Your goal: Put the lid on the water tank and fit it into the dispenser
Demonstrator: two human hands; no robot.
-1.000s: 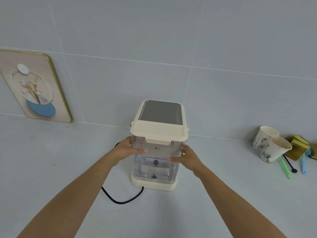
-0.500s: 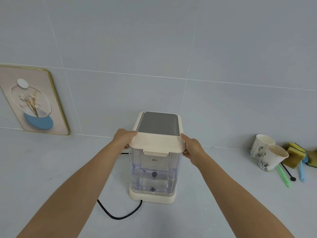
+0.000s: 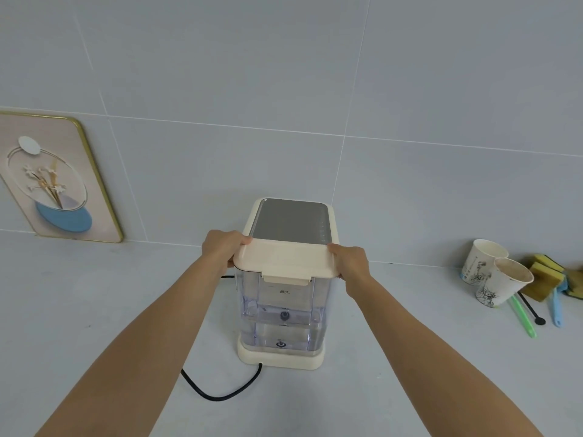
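grey counter (image 3: 94, 310), tiled wall behind: left hand (image 3: 222, 249) and right hand (image 3: 351, 263) clasp opposite ends of the cream lid (image 3: 285, 258), already on the clear water tank (image 3: 284, 313) standing in the dispenser (image 3: 280, 357) base below the grip; seating step seems nearly done, next likely a firm downward press.

Bright, even, diffuse light; shadows are faint. Focus is fairly sharp throughout, and wide-angle distortion bends the edges.
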